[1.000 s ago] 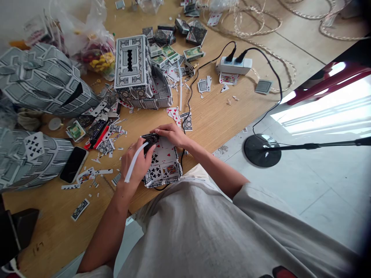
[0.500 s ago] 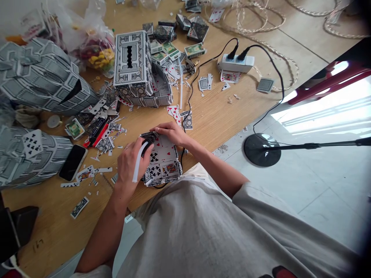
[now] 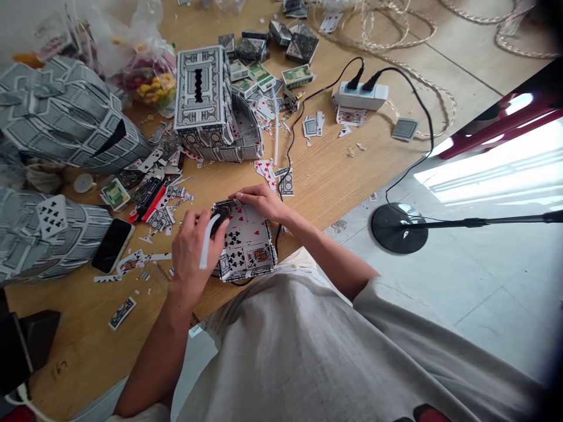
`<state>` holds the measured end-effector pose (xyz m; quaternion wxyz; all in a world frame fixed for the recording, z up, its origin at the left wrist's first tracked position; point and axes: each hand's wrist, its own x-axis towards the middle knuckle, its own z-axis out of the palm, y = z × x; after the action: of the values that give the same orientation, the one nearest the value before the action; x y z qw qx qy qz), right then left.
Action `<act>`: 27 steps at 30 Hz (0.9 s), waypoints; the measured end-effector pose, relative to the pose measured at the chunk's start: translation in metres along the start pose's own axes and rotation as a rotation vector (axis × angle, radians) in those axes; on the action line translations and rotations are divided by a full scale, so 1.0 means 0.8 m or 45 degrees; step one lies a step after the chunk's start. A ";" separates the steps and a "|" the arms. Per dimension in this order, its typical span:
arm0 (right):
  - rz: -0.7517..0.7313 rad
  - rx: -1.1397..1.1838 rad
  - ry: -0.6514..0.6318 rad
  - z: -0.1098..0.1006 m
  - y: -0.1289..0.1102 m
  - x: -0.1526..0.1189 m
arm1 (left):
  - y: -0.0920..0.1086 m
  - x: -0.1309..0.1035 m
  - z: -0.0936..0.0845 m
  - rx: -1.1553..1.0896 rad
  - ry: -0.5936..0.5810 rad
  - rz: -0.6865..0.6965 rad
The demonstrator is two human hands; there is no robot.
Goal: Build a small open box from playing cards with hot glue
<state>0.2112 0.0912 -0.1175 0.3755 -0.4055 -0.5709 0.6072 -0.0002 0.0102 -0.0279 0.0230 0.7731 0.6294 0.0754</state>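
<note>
An open tray-like box made of playing cards (image 3: 248, 237) sits at the table's near edge, its inside lined with card faces. My left hand (image 3: 196, 241) is closed around a black glue gun (image 3: 216, 224) at the box's left wall. A bent white glue stick (image 3: 204, 243) sticks out of the gun over the back of this hand. The gun's nozzle is hidden. At the box's far wall, my right hand (image 3: 261, 202) grips the rim with fingers and thumb.
A black cord (image 3: 289, 152) runs from a white power strip (image 3: 361, 95) down beside the box. A larger card-covered box (image 3: 200, 88) stands behind. Card scraps, a red-handled tool (image 3: 153, 205) and a phone (image 3: 112, 246) lie leftward. A stand base (image 3: 399, 227) is on the floor.
My left hand has shifted slightly left and its fingers have moved a little on the glue gun. My right hand keeps its hold on the box. The view has moved slightly.
</note>
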 end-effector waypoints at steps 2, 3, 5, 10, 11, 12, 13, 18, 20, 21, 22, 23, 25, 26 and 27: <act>-0.005 0.006 0.002 0.000 0.001 0.000 | 0.000 0.000 0.002 0.003 0.004 0.009; -0.005 0.007 0.002 0.000 0.001 0.000 | 0.000 0.001 0.003 0.005 0.004 0.015; -0.001 0.006 0.000 0.000 0.001 0.001 | 0.001 0.002 0.004 0.005 0.001 0.027; 0.001 0.024 0.002 0.001 0.002 0.001 | 0.003 0.004 0.001 0.020 -0.019 0.073; -0.004 0.029 0.003 0.001 0.002 0.001 | 0.004 0.004 0.000 0.027 -0.016 0.084; -0.010 0.037 0.003 0.001 0.002 0.001 | 0.005 0.004 -0.001 0.033 -0.009 0.094; -0.014 0.046 0.003 0.001 0.002 0.001 | 0.006 0.004 -0.001 0.035 -0.005 0.106; -0.001 0.067 0.002 0.001 0.002 0.000 | 0.018 0.004 0.007 0.012 -0.028 0.142; 0.008 0.082 0.010 0.002 0.002 0.000 | 0.024 0.004 0.013 -0.011 -0.034 0.158; 0.014 0.091 0.015 0.003 0.002 0.000 | 0.027 0.005 0.015 -0.022 -0.036 0.165; 0.017 0.099 0.017 0.003 0.003 0.000 | 0.029 0.005 0.016 -0.034 -0.037 0.167; 0.019 0.106 0.019 0.003 0.003 0.000 | 0.030 0.006 0.017 -0.046 -0.040 0.166; 0.019 0.114 0.020 0.003 0.003 0.000 | 0.030 0.008 0.016 -0.074 -0.041 0.164; 0.015 0.111 0.019 0.003 0.003 0.000 | 0.028 0.009 0.015 -0.086 -0.040 0.159; 0.009 0.102 0.018 0.003 0.003 0.000 | 0.026 0.009 0.013 -0.091 -0.037 0.150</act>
<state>0.2093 0.0899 -0.1197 0.3932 -0.3965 -0.5420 0.6280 0.0231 0.0138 -0.0349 0.0554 0.8084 0.5794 0.0877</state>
